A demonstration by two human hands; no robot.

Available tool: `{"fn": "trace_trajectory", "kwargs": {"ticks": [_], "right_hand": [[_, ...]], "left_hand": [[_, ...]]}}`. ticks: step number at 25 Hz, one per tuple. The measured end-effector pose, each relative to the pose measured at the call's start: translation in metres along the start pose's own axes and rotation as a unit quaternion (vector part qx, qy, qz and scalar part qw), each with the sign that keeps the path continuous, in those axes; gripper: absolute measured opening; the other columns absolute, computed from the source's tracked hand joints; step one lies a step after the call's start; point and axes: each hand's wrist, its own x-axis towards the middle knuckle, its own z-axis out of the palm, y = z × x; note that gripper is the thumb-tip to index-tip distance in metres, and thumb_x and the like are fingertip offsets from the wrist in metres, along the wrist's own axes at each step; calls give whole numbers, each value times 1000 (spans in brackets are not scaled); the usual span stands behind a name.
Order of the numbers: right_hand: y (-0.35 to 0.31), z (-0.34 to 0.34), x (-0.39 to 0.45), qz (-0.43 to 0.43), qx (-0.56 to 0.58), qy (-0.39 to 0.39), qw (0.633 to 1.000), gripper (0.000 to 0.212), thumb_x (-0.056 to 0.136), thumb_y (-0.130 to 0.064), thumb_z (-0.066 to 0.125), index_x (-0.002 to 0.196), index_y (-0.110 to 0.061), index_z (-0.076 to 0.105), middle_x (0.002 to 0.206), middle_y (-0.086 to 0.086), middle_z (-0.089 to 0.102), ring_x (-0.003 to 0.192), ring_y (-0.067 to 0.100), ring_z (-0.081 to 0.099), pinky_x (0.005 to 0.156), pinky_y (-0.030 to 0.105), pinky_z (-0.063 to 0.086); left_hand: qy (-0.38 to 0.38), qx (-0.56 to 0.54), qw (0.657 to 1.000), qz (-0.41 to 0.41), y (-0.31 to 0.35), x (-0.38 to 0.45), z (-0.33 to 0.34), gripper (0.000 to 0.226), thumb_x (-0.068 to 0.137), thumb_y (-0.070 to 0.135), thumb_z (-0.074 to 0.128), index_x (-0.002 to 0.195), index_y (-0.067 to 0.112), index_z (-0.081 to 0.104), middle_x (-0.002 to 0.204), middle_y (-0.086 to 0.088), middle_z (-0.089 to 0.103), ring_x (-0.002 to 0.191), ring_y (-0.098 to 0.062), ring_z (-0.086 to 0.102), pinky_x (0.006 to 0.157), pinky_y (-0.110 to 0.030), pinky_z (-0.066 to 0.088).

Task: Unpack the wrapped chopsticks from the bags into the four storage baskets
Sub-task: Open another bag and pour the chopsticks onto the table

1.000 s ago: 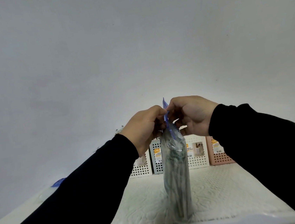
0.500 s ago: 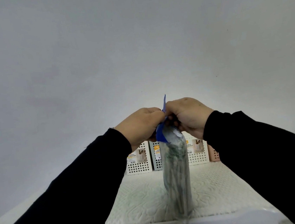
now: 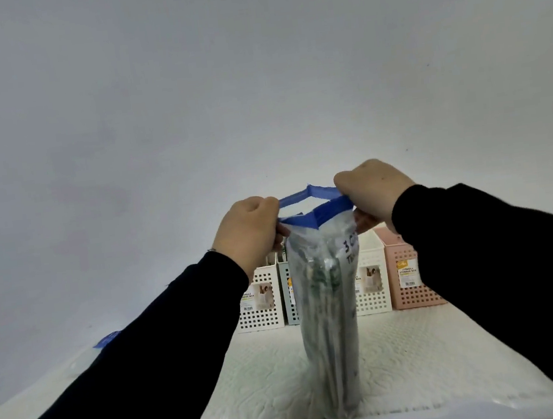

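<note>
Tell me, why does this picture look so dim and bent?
Head view: flat, dull light, no glare; the wide lens bows the table edge; the bag looks softly blurred, both sleeves nearly black, the basket labels barely legible.

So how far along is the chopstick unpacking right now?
Early, it seems. Done: the bag's blue zip top is pulled open. In hand: the left hand and right hand each grip a side of that top. Left: the wrapped chopsticks are all inside, none visibly in the four baskets behind.
</note>
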Motion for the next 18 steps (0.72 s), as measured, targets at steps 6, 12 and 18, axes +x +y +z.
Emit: {"fn": "trace_trajectory", "kwargs": {"ticks": [6,12,18], "right_hand": [[-17,-5,6,-3,-206,-22,978,29,95,-18,46,66,-16,43,68,6,53,49,19,56,33,19,42],[-18,-3,13,35,-257,-126,958,26,93,-11,53,67,-8,51,64,9,58,41,17,58,33,21,46],[10,-10,34,27,-30,-110,993,14,92,-1,47,92,-9,58,97,19,64,75,33,67,70,46,60]], "left_hand": [[-192,-40,979,-48,-31,-38,27,72,68,74,64,121,29,42,116,5,62,106,-17,63,94,-41,52],[-176,65,982,-19,-72,-75,53,98,69,25,82,139,38,15,108,20,61,85,6,63,75,-20,56],[-20,194,979,64,-79,-52,31,58,71,34,73,117,33,37,100,11,64,81,-9,63,67,-29,54]]}}
